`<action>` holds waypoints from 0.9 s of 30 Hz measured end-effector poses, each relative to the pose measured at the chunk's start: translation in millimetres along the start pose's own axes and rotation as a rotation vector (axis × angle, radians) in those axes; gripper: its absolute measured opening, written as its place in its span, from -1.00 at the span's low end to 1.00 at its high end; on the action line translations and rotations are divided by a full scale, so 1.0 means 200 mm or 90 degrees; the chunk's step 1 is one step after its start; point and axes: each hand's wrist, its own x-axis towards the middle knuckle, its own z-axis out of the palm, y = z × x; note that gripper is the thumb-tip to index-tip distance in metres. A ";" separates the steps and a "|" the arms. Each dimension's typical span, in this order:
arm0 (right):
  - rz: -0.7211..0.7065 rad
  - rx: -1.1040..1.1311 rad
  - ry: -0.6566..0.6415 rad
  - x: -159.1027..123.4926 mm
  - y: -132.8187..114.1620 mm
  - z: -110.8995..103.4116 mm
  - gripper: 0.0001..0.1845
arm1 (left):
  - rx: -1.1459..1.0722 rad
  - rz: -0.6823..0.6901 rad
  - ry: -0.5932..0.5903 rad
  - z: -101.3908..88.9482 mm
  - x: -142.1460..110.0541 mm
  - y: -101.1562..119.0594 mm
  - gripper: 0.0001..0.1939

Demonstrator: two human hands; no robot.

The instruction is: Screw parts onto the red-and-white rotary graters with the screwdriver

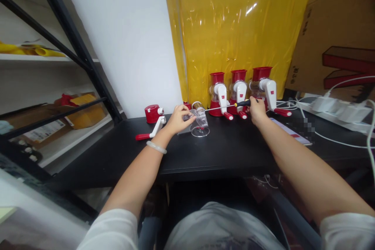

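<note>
My left hand (178, 120) is closed on the side of a clear plastic grater body (200, 120), which stands tilted on the black table. A gold-coloured grating drum (198, 105) shows at the top of that body. In my right hand (257, 111) is a screwdriver (242, 103) with a black and yellow handle. Its long shaft points left, toward the grater body; whether the tip touches it I cannot tell. Left of my left hand lie a red plastic part (151, 114) and a white crank (157, 126) with a red grip.
Several red and white rotary graters (217, 90) stand at the back by a yellow plastic curtain (234, 27). On the right are a phone-like tablet (290, 131), white cables and a power strip (336, 113). A black-framed shelf (88, 66) stands left of the black table (123, 160).
</note>
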 end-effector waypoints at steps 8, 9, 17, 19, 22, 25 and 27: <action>0.124 0.054 0.039 -0.01 -0.03 0.03 -0.89 | 0.001 0.009 -0.004 0.00 0.00 0.01 -0.81; 0.125 0.052 0.043 0.00 -0.03 0.03 -0.90 | 0.004 0.008 -0.004 0.00 0.00 0.01 -0.81; 0.024 -0.012 0.056 -0.01 0.00 0.01 -0.68 | 0.004 0.007 -0.005 0.00 0.00 0.01 -0.82; 0.024 0.005 0.048 -0.01 0.00 0.01 -0.68 | 0.003 0.006 -0.004 0.00 0.00 0.01 -0.82; 0.055 0.032 0.043 -0.03 -0.02 0.03 -0.77 | 0.003 0.010 0.001 0.00 0.00 0.01 -0.80; 0.095 0.053 0.031 -0.03 -0.03 0.04 -0.82 | 0.005 0.005 -0.003 0.00 0.00 0.01 -0.80; 0.106 0.069 0.026 -0.03 -0.04 0.04 -0.87 | 0.005 0.005 -0.004 0.00 0.00 0.01 -0.79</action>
